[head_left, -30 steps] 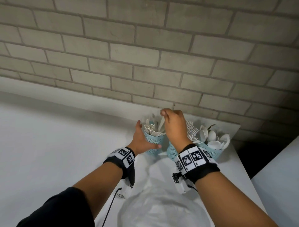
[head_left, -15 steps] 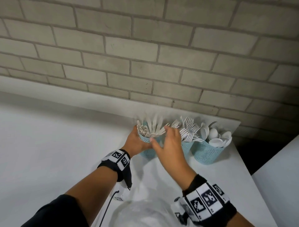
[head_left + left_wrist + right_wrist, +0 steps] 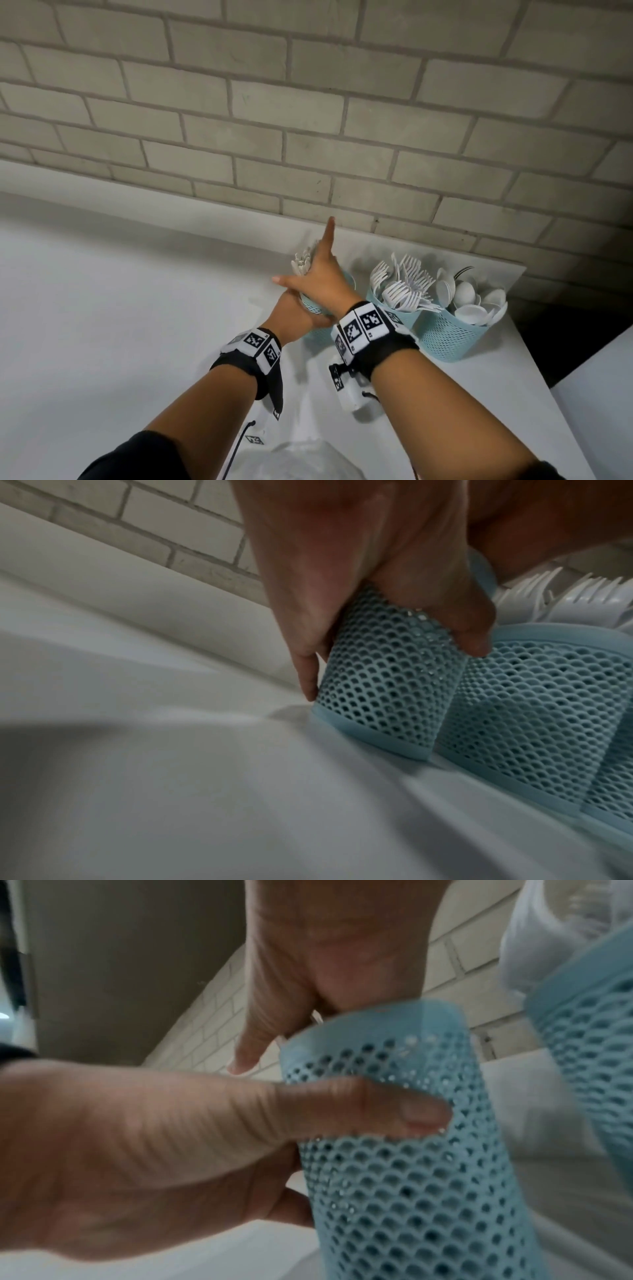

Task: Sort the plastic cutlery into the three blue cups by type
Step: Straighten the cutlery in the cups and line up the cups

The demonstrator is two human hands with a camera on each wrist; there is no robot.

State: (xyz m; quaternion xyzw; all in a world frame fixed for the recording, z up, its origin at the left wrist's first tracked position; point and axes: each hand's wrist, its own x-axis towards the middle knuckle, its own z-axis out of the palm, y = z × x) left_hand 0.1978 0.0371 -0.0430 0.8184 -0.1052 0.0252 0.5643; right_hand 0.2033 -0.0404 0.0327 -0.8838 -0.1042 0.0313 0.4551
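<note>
Left cup: I see a pale blue mesh cup (image 3: 313, 305) standing on the white table (image 3: 102, 308) by the brick wall (image 3: 308, 120), leftmost of three in a row. It has a solid rim and base band and a fish-scale lattice wall; in the left wrist view its base sits on the table.
Its contents: white plastic cutlery tips (image 3: 301, 263) poke up past my right hand; most are covered, so I cannot tell their type.
Left hand: my left hand (image 3: 294, 317) is wrapped around the left cup's side, thumb across the mesh in the right wrist view, fingers down its far side.
Right hand: my right hand (image 3: 317, 277) lies flat on top of the left cup, index finger straight towards the wall, thumb out to the left, palm pressing on the cutlery; nothing pinched that I can see.
Middle cup: the blue cup (image 3: 402, 313) just right of the first holds white forks (image 3: 400, 284), tines fanned upward; my right wristband (image 3: 366, 325) hides part of its lower wall.
Right cup: the third blue cup (image 3: 448, 334), touching the middle one, holds white spoons (image 3: 472, 301), with one dark striped handle at the back that I cannot identify.
Near edge: crinkled clear plastic (image 3: 301, 459) is cut off at the bottom of the head view.
</note>
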